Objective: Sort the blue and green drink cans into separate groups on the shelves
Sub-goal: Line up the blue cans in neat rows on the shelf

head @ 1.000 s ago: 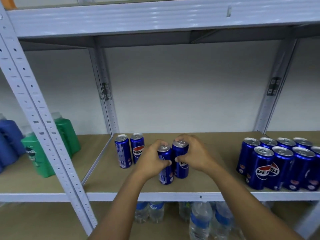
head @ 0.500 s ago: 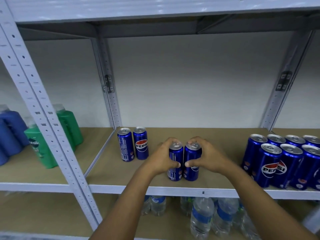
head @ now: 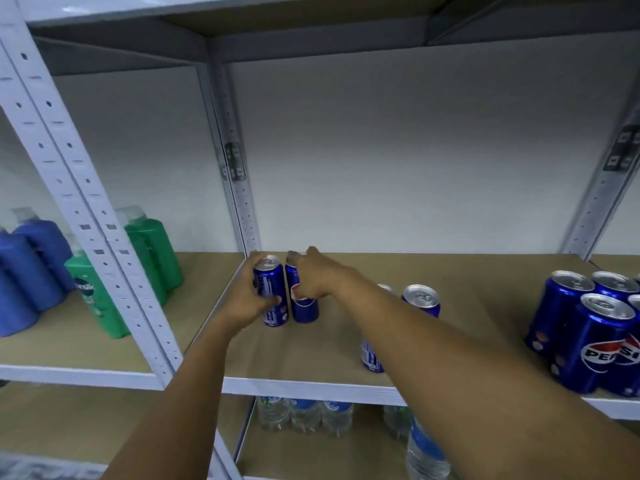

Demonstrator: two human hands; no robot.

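Crowding the left bay are green bottles (head: pixel 104 299) and blue bottles (head: pixel 27 282), cut off by a perforated upright (head: pixel 86 209); water bottles (head: pixel 304 415) stand on the board below. Slim, glossy blue cans with silver tops stand upright on the brown shelf (head: pixel 311 348). Left hand (head: pixel 251 296) wraps one can (head: pixel 272 296); right hand (head: pixel 313 277) clasps its neighbour (head: pixel 304 306), the two cans just beside each other. Two more cans (head: pixel 420 299) sit behind the right forearm, and a cluster (head: pixel 588 341) at far right shows at least four.
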